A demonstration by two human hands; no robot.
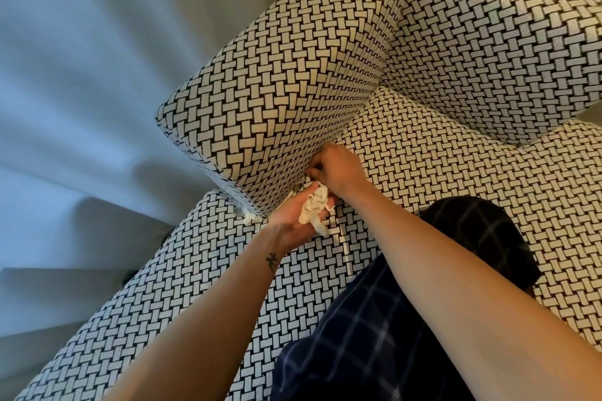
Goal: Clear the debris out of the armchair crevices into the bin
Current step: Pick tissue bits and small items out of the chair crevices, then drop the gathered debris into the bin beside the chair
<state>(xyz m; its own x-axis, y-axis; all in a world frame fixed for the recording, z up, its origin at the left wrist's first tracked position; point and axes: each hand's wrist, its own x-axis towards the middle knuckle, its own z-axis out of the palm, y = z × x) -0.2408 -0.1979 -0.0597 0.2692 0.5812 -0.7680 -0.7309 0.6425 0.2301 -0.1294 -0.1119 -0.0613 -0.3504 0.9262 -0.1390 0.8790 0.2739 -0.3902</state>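
Down in the crevice between the armchair [423, 172] seat and its armrest [277, 101], the right hand [335, 169] has its fingertips tucked out of sight, so whether they grip anything cannot be told. That hand is curled, knuckles up, its forearm reaching across the seat. Just below it, touching, the left hand [299, 215] lies palm up, cupped around a wad of crumpled white paper debris [314, 208]. More white scraps [249, 216] poke out under the armrest's front corner, partly hidden.
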